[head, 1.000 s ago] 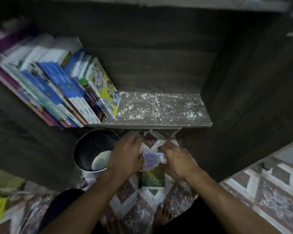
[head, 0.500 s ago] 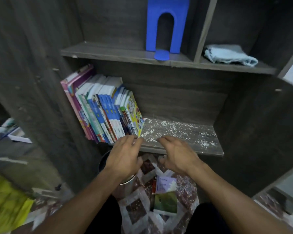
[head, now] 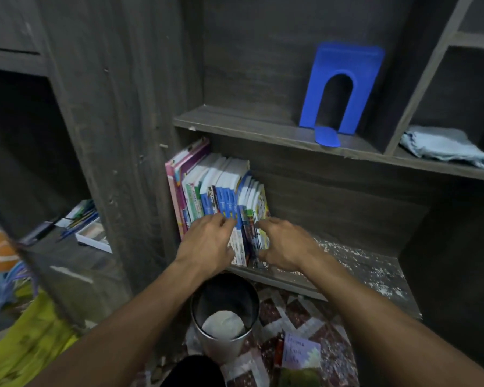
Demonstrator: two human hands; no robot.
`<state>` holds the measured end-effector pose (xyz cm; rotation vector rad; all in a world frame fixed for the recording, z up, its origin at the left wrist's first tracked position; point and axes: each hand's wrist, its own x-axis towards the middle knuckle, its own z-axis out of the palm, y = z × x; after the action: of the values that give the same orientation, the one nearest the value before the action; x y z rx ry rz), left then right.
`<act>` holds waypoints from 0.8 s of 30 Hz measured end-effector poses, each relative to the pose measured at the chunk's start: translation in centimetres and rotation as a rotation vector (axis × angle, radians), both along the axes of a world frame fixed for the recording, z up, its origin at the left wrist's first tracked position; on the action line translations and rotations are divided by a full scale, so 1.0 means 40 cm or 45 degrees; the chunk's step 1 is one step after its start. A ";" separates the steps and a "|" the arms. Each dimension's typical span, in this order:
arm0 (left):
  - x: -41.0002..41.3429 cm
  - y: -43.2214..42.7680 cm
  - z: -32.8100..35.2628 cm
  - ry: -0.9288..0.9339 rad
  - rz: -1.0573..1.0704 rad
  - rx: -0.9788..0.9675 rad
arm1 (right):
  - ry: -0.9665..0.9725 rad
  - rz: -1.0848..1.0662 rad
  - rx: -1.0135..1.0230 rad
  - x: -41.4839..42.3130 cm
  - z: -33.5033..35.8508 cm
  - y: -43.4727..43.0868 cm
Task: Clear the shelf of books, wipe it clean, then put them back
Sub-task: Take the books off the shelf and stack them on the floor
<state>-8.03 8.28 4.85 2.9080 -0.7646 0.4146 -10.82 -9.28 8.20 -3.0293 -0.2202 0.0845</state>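
1. While I watch through the head camera, the left hand (head: 207, 241) bends its fingers over the blue spines in the middle of the books (head: 215, 191), with the thumb lower on the same spines, so it grips them
2. The right hand (head: 287, 244) curls its fingers round the outer edge of the last, yellow-covered book at the right end of the row; the two hands lie close together, with a few spines showing between them
3. The books stand on end, leaning a little, packed against the left wall of the shelf (head: 369, 270)
4. To the right of the hands I see the shelf board strewn with white specks (head: 344, 254)
5. On the board above stands a blue bookend (head: 340, 65), and in the next compartment to the right lies a crumpled pale blue cloth (head: 444, 146)
6. Below the hands, on the patterned floor, a metal bin (head: 207, 343) stands with something white inside, and just right of it lies a floor book (head: 299, 372) with a purple note (head: 301, 351) on top
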 end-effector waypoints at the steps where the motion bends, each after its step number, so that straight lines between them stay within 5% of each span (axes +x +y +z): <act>1: 0.015 0.000 0.001 -0.002 0.006 -0.014 | -0.014 0.012 -0.003 0.019 0.003 0.008; 14: 0.148 -0.078 -0.064 0.060 0.109 -0.442 | -0.126 0.036 0.161 0.248 -0.055 0.002; 24: 0.208 -0.105 -0.088 -0.037 0.184 -0.435 | -0.246 0.093 0.185 0.308 -0.109 -0.019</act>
<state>0.29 4.08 1.32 2.6464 -0.4355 0.5431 1.51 -10.03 3.82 -2.8834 -0.3373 -0.2096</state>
